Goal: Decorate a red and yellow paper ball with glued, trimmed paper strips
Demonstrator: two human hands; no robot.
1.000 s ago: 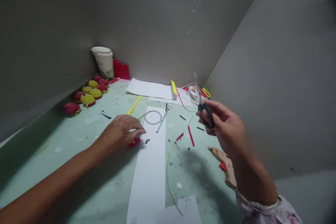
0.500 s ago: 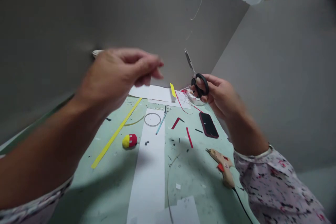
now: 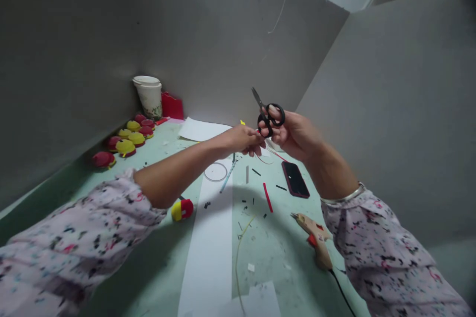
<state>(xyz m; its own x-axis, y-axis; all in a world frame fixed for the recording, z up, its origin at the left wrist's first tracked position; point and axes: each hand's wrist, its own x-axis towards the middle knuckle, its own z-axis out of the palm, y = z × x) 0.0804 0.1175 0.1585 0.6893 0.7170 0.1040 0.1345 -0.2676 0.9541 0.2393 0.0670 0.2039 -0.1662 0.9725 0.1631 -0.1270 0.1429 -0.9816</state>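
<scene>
My left hand (image 3: 250, 140) reaches to the middle of the view, fingers closed in a pinch; a trace of red shows at the fingertips, too small to make out. Close beside it on the right, my right hand (image 3: 293, 131) holds black-handled scissors (image 3: 270, 118) by the finger loops, blades pointing up and left. Below the hands, a red strip (image 3: 267, 197), a grey strip (image 3: 247, 174) and small black pieces lie on the green table. A red and yellow rounded piece (image 3: 182, 209) sits beside a long white paper strip (image 3: 210, 257).
Several red and yellow domed pieces (image 3: 125, 147) stand at the back left near white cups (image 3: 148, 96). A phone (image 3: 295, 178) and a corded glue gun (image 3: 315, 237) lie on the right. A ring (image 3: 216, 180) and a blue striped stick (image 3: 227, 177) lie mid-table.
My left hand has moved right and down, beside the scissors, uncovering the cups and domed pieces. My right hand has shifted slightly left with the scissors. The bent red strip below no longer shows.
</scene>
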